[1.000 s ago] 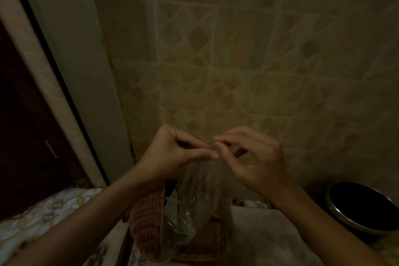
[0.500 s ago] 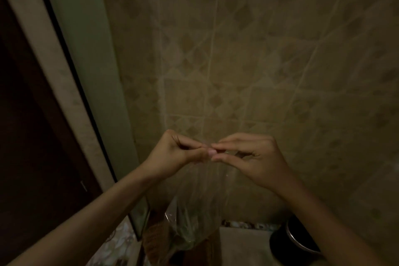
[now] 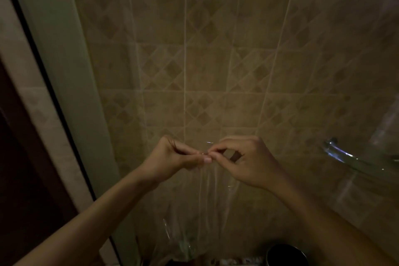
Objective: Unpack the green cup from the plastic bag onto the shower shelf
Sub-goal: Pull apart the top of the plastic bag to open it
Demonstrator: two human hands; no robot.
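Note:
A clear plastic bag [image 3: 207,201] hangs in front of the tiled wall, held up by its top edge. My left hand [image 3: 174,155] and my right hand [image 3: 244,160] both pinch that top edge, fingertips almost touching in the middle. At the bag's bottom a dim greenish shape, the green cup [image 3: 183,246], shows through the plastic. At the right, a glass shelf [image 3: 354,160] with a metal bracket juts from the wall, above and to the right of my right hand.
The tiled wall [image 3: 216,60] fills the view. A pale green door frame [image 3: 64,71] runs down the left, with a dark doorway beyond it. A dark round bin [image 3: 285,255] sits at the bottom right.
The view has tilted upward: the wicker basket and mat have dropped out of sight and the glass shelf has come in at the right. Both hands still pinch the bag's top.

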